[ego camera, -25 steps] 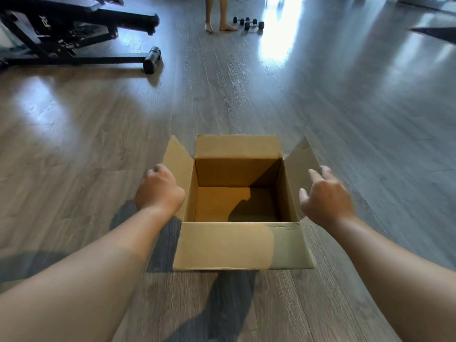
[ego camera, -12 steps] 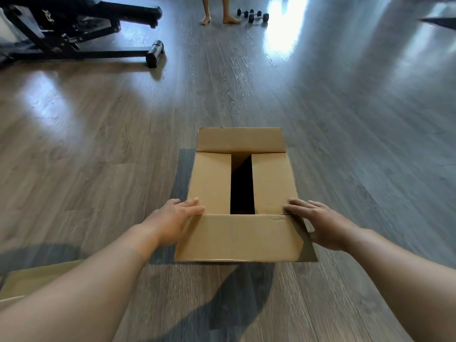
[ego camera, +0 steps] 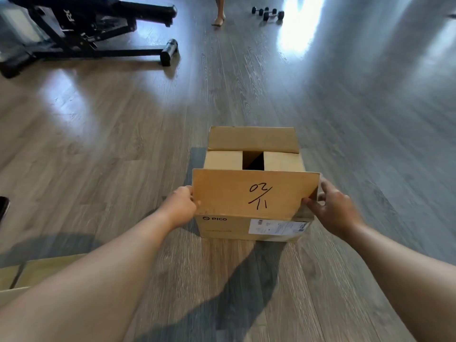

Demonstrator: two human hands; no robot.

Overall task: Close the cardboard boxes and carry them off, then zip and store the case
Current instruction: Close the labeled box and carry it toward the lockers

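Brown cardboard box (ego camera: 251, 225) mid grey wood floor (ego camera: 345, 119); my left hand (ego camera: 181, 208) and right hand (ego camera: 332, 209) pinch its near flap (ego camera: 254, 193), half-raised. Next: fold it down, then far flap (ego camera: 253, 138).

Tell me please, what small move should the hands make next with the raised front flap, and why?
Probably fold the near flap forward and down onto the two side flaps. The left hand and right hand grip its two ends, it stands raised, the side flaps already lie flat with a dark gap between them, and the far flap is not yet down, so the cardboard box is not closed.
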